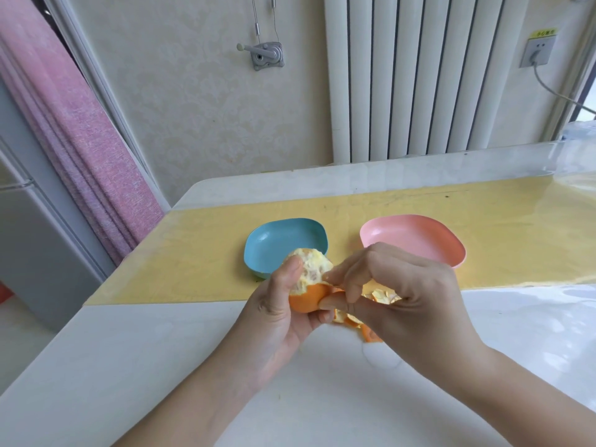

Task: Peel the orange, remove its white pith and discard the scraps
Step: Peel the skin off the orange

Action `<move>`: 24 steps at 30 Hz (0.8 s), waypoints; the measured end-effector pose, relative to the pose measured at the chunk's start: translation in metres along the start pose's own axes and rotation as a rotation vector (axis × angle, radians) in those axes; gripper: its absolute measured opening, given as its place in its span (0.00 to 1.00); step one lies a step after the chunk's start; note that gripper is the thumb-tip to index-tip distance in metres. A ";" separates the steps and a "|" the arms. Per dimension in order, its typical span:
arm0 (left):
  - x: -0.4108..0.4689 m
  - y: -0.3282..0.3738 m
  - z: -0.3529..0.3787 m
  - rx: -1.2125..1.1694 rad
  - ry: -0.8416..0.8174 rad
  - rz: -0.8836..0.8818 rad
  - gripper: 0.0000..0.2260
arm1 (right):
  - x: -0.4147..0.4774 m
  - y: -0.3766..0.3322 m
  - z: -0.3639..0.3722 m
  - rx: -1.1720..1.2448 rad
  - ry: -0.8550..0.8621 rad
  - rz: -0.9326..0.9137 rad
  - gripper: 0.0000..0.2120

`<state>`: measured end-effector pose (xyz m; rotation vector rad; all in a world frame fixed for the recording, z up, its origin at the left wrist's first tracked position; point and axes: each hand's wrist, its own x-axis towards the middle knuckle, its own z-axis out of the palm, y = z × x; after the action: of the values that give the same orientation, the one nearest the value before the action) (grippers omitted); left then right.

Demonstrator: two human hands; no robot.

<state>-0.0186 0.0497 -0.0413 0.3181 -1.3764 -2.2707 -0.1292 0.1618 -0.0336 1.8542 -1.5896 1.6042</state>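
Over the middle of the white worktop (154, 366), the left hand (277, 317) is gripping the orange (311, 274), half peeled and pithy, while the right hand (412, 295) is pinching its remaining peel (306, 300); scraps (353, 321) are lying undiscarded beneath.

No legible text: only a blurred yellow label (542, 33) above the wall socket (537, 53).

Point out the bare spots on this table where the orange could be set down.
Bare white table lies left of the left hand holding the orange, and more near the front edge between the forearms. The yellow mat is bare left of the blue dish and between it and the pink dish. Crowded: under the right hand, where peel scraps lie.
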 end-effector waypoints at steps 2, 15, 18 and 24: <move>0.000 -0.002 0.000 0.006 -0.009 -0.009 0.12 | 0.001 0.000 -0.002 -0.003 -0.017 0.004 0.14; -0.007 -0.009 0.013 -0.470 0.076 -0.200 0.18 | 0.003 -0.019 0.005 0.148 0.088 0.149 0.18; -0.007 -0.005 0.010 -0.538 -0.050 -0.247 0.23 | 0.011 -0.024 0.003 0.950 0.148 0.585 0.13; -0.004 0.006 0.001 -0.515 -0.127 -0.246 0.27 | 0.019 -0.001 -0.021 0.648 0.212 0.671 0.06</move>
<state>-0.0138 0.0506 -0.0354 0.1782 -0.7903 -2.7868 -0.1437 0.1672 -0.0097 1.3373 -1.8471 2.7676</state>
